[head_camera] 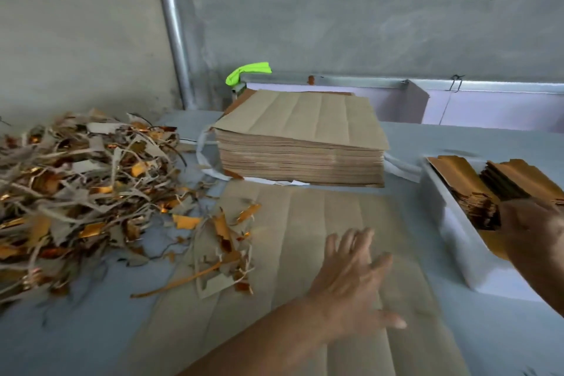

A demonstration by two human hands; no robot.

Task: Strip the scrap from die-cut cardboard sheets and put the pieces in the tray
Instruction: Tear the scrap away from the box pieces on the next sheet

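A thick stack of brown die-cut cardboard sheets (302,143) stands at the middle back of the table. One flat sheet (308,220) lies in front of it. My left hand (351,278) hovers over or rests on this sheet with fingers spread and straight. At the right stands a white tray (464,247) with gold and brown cut pieces (476,186) stacked in it. My right hand (528,223) is at the tray and holds a bundle of those pieces. A big heap of scrap strips (76,189) lies on the left.
Loose scrap (225,253) lies on the left edge of the flat sheet. A metal pole (174,30) runs up the back wall. A neon-green cloth (247,72) and a pale box (457,104) stand behind the stack.
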